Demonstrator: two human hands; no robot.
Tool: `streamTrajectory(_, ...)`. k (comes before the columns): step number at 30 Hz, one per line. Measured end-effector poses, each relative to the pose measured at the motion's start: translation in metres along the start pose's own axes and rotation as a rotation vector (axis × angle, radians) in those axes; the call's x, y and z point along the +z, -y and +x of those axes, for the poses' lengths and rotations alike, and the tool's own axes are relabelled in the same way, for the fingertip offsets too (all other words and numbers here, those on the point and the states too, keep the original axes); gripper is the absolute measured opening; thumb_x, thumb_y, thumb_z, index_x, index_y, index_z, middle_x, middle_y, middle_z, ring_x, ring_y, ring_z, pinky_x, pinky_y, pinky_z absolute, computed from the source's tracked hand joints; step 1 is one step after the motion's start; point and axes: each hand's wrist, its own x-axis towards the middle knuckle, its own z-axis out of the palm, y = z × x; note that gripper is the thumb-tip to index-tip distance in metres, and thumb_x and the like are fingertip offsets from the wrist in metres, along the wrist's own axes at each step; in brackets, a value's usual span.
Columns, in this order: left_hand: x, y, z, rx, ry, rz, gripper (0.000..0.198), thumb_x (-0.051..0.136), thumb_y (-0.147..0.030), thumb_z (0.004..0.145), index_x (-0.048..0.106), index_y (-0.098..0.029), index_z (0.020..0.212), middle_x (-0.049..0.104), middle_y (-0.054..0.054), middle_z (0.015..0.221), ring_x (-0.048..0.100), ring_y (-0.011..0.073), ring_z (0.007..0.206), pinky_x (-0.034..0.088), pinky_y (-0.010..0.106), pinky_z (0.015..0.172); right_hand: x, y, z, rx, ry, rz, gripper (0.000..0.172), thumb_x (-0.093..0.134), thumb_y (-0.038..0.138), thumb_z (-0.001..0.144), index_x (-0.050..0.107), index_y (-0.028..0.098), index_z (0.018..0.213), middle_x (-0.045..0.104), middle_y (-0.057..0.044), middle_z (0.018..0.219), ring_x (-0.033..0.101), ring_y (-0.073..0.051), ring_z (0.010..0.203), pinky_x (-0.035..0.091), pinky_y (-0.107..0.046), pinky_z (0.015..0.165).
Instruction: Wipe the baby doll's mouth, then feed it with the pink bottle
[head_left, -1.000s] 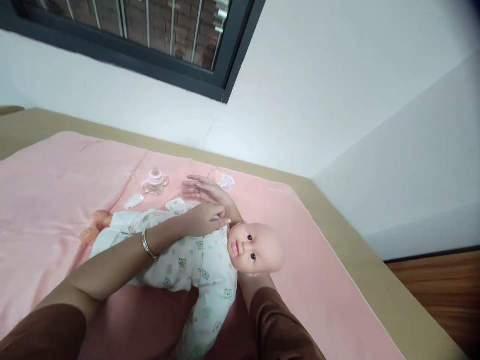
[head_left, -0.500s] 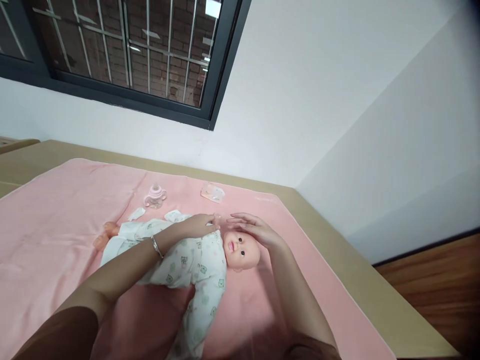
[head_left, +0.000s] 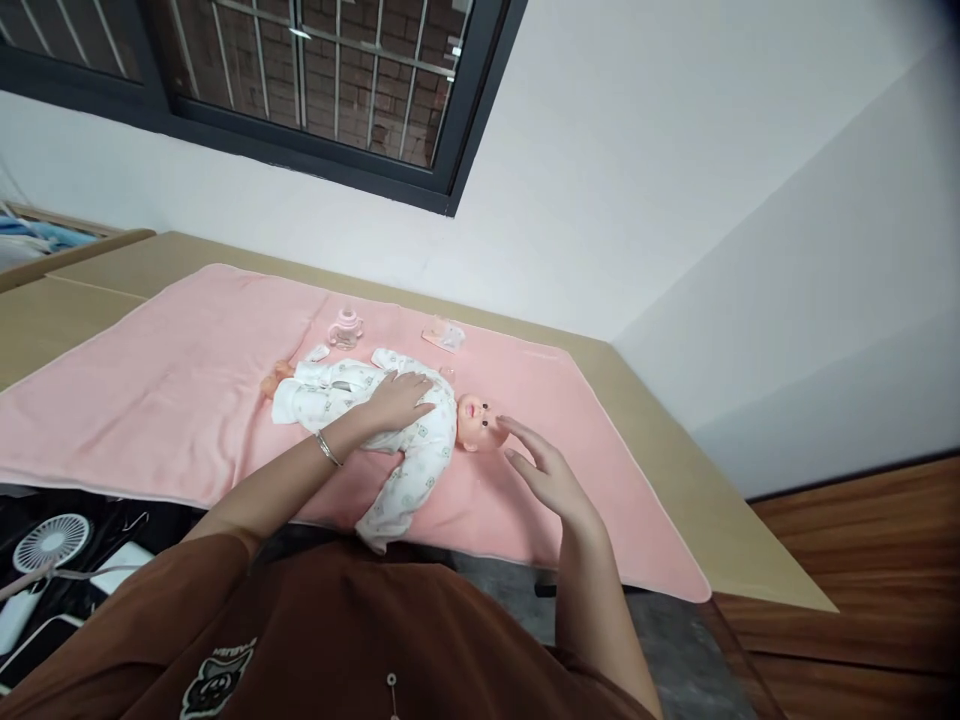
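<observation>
Doll lay mid-frame under the flat, open left hand; the open right hand had left its head.

I see doll: white romper printed with small green animal faces, pale peach head | blanket: plain pink | bench: tan | bottle: pale pink, clear | bangle: silver | my sleeves: brown | window frame: dark grey

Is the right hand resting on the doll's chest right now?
No, the left hand lies on the doll; the right hand is open beside its head.
</observation>
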Motion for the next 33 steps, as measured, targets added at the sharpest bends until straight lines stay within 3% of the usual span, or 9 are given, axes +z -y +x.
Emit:
streamTrajectory(7, 0.009, -0.012, -0.059, -0.106, -0.042, 0.043, 0.06, 0.067, -0.042, 0.098, 0.049, -0.02, 0.152, 0.039, 0.014, 0.166, 0.036, 0.0363, 0.157, 0.031, 0.067, 0.131, 0.037, 0.015, -0.063, -0.139, 0.063, -0.1, 0.06, 0.049, 0.049, 0.099, 0.059, 0.019, 0.151, 0.048, -0.01, 0.16, 0.045, -0.025, 0.154, 0.033, -0.055, 0.135)
streamTrajectory(11, 0.016, -0.022, -0.105, -0.142, -0.064, 0.044, 0.059, 0.066, -0.042, 0.099, 0.051, -0.019, 0.151, 0.041, 0.015, 0.165, 0.039, 0.0352, 0.156, 0.035, 0.065, 0.129, 0.088, -0.022, -0.083, -0.163, 0.035, -0.29, 0.061, 0.042, 0.04, 0.1, 0.057, 0.015, 0.154, 0.04, -0.011, 0.164, 0.04, -0.03, 0.157, 0.033, -0.062, 0.133)
streamTrajectory(14, 0.029, -0.024, -0.131, -0.182, -0.091, 0.038, 0.056, 0.062, -0.041, 0.102, 0.05, -0.02, 0.152, 0.042, 0.015, 0.165, 0.039, 0.0335, 0.157, 0.036, 0.063, 0.13, 0.135, -0.063, -0.077, -0.318, -0.172, -0.488, 0.055, 0.035, 0.032, 0.102, 0.069, 0.012, 0.141, 0.054, -0.015, 0.152, 0.05, -0.036, 0.149, 0.037, -0.071, 0.126)
streamTrajectory(16, 0.042, -0.023, -0.142, -0.219, -0.091, 0.028, 0.056, 0.059, -0.041, 0.103, 0.049, -0.019, 0.154, 0.042, 0.016, 0.166, 0.039, 0.033, 0.158, 0.037, 0.061, 0.131, 0.164, -0.082, -0.07, -0.376, -0.329, -0.573, 0.051, 0.034, 0.03, 0.104, 0.072, 0.017, 0.136, 0.058, -0.014, 0.149, 0.057, -0.033, 0.143, 0.046, -0.067, 0.121)
streamTrajectory(20, 0.07, -0.02, -0.154, -0.241, -0.099, 0.019, 0.048, 0.041, -0.035, 0.108, 0.052, -0.021, 0.152, 0.025, 0.012, 0.176, 0.022, 0.0302, 0.167, 0.03, 0.057, 0.136, 0.203, -0.094, -0.065, -0.344, -0.54, -0.717, 0.048, 0.035, 0.022, 0.102, 0.081, 0.02, 0.115, 0.07, -0.009, 0.133, 0.069, -0.032, 0.126, 0.057, -0.062, 0.112)
streamTrajectory(25, 0.086, -0.013, -0.158, -0.217, -0.103, 0.007, 0.045, 0.034, -0.036, 0.107, 0.069, -0.022, 0.131, 0.018, 0.006, 0.177, 0.023, 0.0269, 0.167, 0.031, 0.053, 0.136, 0.214, -0.1, -0.064, -0.356, -0.636, -0.728, 0.045, 0.039, 0.021, 0.098, 0.082, 0.023, 0.109, 0.07, -0.006, 0.131, 0.071, -0.031, 0.124, 0.062, -0.054, 0.106)
streamTrajectory(33, 0.085, -0.011, -0.157, -0.214, -0.1, -0.01, 0.042, 0.036, -0.033, 0.104, 0.071, -0.022, 0.124, 0.02, 0.006, 0.177, 0.025, 0.0285, 0.166, 0.032, 0.056, 0.135, 0.206, -0.093, -0.065, -0.439, -0.649, -0.823, 0.041, 0.043, 0.021, 0.095, 0.082, 0.024, 0.105, 0.072, -0.003, 0.127, 0.074, -0.031, 0.116, 0.068, -0.051, 0.095)
